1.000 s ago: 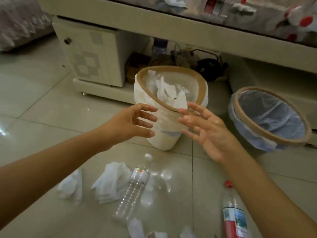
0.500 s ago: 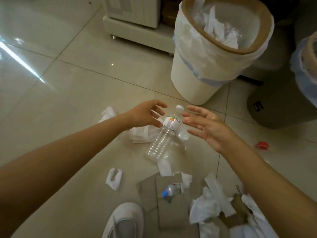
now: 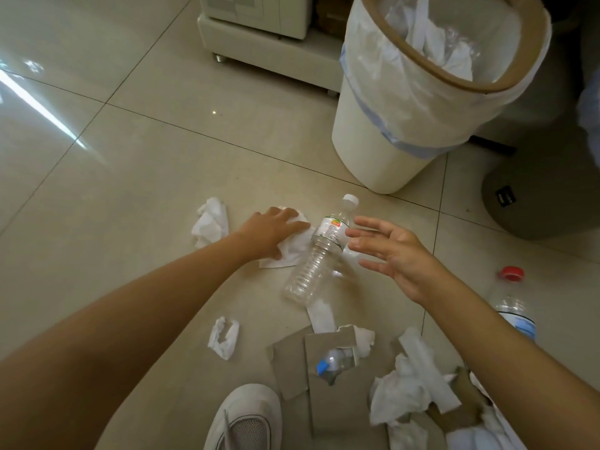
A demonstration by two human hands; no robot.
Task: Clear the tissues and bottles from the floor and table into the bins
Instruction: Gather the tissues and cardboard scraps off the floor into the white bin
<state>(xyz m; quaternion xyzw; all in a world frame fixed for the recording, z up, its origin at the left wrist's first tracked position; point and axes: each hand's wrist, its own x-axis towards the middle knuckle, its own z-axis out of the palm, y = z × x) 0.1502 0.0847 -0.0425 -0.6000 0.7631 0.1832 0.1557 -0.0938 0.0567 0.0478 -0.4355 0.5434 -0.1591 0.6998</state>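
Note:
A clear plastic bottle (image 3: 319,254) with a white cap lies on the tiled floor. My left hand (image 3: 271,230) rests flat on a white tissue (image 3: 292,246) just left of it, fingers spread. My right hand (image 3: 394,254) hovers open just right of the bottle, holding nothing. More tissues lie around: one (image 3: 211,225) to the left, a small one (image 3: 224,337) nearer me, a pile (image 3: 406,388) at lower right. A red-capped bottle (image 3: 513,303) lies at the right. The white bin (image 3: 406,102) with a liner holds tissues.
Torn cardboard (image 3: 298,355) covers a small blue-capped bottle (image 3: 334,363) by my white shoe (image 3: 246,420). A second, dark bin (image 3: 545,190) stands at the right. A white cabinet base (image 3: 269,56) is behind.
My view tipped down from the bins to the floor. Both hands dropped toward the clear bottle, and my left hand came down onto the tissue beside it.

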